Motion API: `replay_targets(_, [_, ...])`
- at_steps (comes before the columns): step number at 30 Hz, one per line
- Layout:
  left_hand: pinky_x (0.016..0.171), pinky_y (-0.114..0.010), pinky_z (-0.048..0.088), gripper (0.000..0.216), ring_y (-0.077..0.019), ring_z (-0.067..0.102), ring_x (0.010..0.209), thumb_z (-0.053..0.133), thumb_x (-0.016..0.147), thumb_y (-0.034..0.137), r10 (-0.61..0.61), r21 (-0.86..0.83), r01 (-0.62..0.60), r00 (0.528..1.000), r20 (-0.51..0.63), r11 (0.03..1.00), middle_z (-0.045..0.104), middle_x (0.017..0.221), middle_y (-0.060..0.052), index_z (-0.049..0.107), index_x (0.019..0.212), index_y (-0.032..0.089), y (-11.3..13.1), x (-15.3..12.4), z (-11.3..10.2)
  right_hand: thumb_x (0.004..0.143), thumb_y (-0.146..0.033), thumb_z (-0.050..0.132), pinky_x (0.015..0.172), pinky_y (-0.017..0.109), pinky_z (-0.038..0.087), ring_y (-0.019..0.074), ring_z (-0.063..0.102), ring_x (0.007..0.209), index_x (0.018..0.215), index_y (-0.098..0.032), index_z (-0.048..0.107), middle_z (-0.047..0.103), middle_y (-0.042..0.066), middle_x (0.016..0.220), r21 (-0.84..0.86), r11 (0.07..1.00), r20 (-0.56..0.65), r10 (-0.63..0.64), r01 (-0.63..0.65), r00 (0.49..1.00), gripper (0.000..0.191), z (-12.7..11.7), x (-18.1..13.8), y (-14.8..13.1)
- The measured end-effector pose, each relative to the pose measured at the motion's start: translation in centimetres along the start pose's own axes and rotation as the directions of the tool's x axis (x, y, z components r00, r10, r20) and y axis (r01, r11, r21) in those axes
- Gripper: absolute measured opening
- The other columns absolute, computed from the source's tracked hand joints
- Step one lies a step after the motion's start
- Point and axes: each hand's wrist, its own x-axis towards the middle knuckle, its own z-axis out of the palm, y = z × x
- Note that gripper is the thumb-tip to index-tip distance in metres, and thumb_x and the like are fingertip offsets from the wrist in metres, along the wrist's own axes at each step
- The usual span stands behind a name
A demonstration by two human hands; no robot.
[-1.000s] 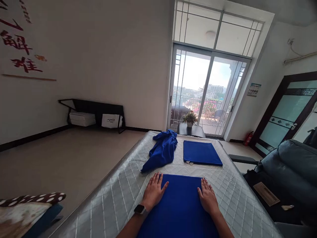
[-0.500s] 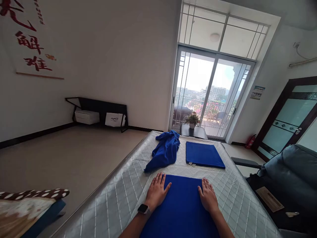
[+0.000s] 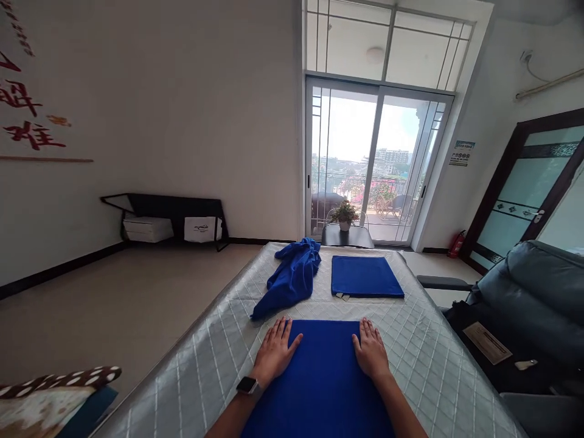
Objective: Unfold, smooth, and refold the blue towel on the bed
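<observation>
A blue cloth (image 3: 323,377) lies flat in front of me, its near end running out of the frame. My left hand (image 3: 274,351) rests palm down on its left edge near the far corner, fingers stretched out, a watch on the wrist. On the opposite edge my right hand (image 3: 371,350) lies flat in the same way, fingers extended. Beyond the left hand sits a crumpled blue cloth (image 3: 292,277). To its right is a neatly folded blue cloth (image 3: 365,277) with small white tags at its near edge. All three lie on a quilted silver-white mattress (image 3: 201,365).
Right of the mattress stands a dark armchair (image 3: 538,292) with a brown card (image 3: 487,342) on it. A potted plant (image 3: 344,216) is on a chair before the glass doors. At left are a black rack (image 3: 176,207) and a spotted fabric pile (image 3: 55,389).
The camera view has turned slightly to the right, so the room appears shifted left. Both hands stay flat on the edges of the blue cloth.
</observation>
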Motion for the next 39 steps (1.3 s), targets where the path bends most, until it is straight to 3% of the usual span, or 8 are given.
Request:
replay_targets(6, [0.113,-0.06,0.027,0.079,-0.04,0.045,0.136,0.018,0.097,0.061,-0.045,0.014,0.044,0.998,0.04,0.999,0.055,0.14,-0.026,0.053,0.138,0.004,1.6,2.4,-3.1,0.098,-0.045,0.019,0.121,0.037,0.007,0.0179,0.011,0.151,0.156,-0.01,0.019,0.019,0.007,0.163,0.026,1.0,-0.01,-0.001,0.001,1.0,0.068,-0.1,-0.1,0.1])
replay_targets(9, [0.114,-0.056,0.03,0.079,-0.0374,0.042,0.138,0.014,0.098,0.061,0.047,-0.025,-0.046,0.999,0.024,0.999,0.053,0.143,-0.023,0.052,0.14,0.006,6.6,3.2,-3.7,0.097,-0.045,0.02,0.121,0.038,0.008,0.019,0.011,0.151,0.156,-0.01,0.019,0.019,0.007,0.163,0.029,1.0,-0.011,-0.002,0.002,1.0,0.068,0.0,0.0,0.1])
replay_targets(14, [0.118,-0.035,0.03,0.06,-0.0184,0.034,0.144,0.02,0.101,0.054,0.351,-0.157,-0.344,0.936,0.017,0.926,0.043,0.155,-0.004,0.04,0.149,0.025,18.2,2.1,-1.7,0.095,-0.032,0.027,0.122,0.038,0.006,0.0194,0.009,0.151,0.155,-0.012,0.023,0.016,0.007,0.163,0.013,0.999,-0.002,-0.04,0.04,0.999,0.063,0.3,-0.3,0.5])
replay_targets(18, [0.119,-0.045,0.028,0.065,-0.0232,0.03,0.146,0.014,0.102,0.051,0.358,-0.311,-0.349,0.933,-0.032,0.884,0.037,0.157,-0.011,0.031,0.153,0.015,21.3,1.2,0.2,0.093,-0.029,0.033,0.122,0.037,0.006,0.0192,0.009,0.151,0.155,-0.016,0.026,0.016,0.004,0.163,-0.004,0.997,0.009,-0.073,0.073,0.997,0.063,0.3,-0.4,0.8])
replay_targets(22, [0.12,-0.048,0.026,0.066,-0.0246,0.027,0.148,0.017,0.101,0.056,0.326,-0.253,-0.319,0.945,-0.016,0.913,0.037,0.158,-0.009,0.034,0.152,0.017,17.7,1.0,0.8,0.097,-0.036,0.024,0.121,0.038,0.008,0.0202,0.01,0.151,0.155,-0.01,0.023,0.018,0.008,0.163,-0.002,0.999,-0.008,-0.046,0.046,0.999,0.063,0.4,-0.2,0.6])
replay_targets(32, [0.12,-0.047,0.024,0.075,-0.0268,0.028,0.147,0.017,0.098,0.063,0.058,-0.034,-0.058,0.998,0.01,0.998,0.036,0.157,-0.013,0.035,0.151,0.012,2.6,0.3,0.2,0.098,-0.044,0.019,0.121,0.037,0.008,0.0189,0.013,0.151,0.155,-0.009,0.022,0.021,0.008,0.162,0.018,1.0,-0.025,-0.007,0.008,1.0,0.067,0.0,-0.1,0.2])
replay_targets(35, [0.12,-0.046,0.025,0.079,-0.0267,0.026,0.148,0.016,0.097,0.066,-0.004,-0.04,0.004,1.0,-0.022,0.999,0.034,0.158,-0.013,0.033,0.152,0.011,0.4,-0.2,0.5,0.098,-0.045,0.018,0.121,0.037,0.008,0.0184,0.013,0.15,0.155,-0.009,0.022,0.021,0.007,0.162,0.022,1.0,-0.023,-0.007,0.008,1.0,0.068,0.0,-0.2,0.2])
replay_targets(39, [0.118,-0.046,0.027,0.083,-0.0282,0.028,0.147,0.015,0.095,0.069,-0.027,-0.048,0.023,0.997,-0.076,0.999,0.036,0.157,-0.014,0.036,0.151,0.011,0.1,-0.3,0.8,0.097,-0.046,0.019,0.122,0.037,0.008,0.0181,0.014,0.15,0.155,-0.01,0.024,0.022,0.006,0.162,0.011,1.0,-0.036,-0.011,0.011,0.999,0.068,0.3,0.0,0.2])
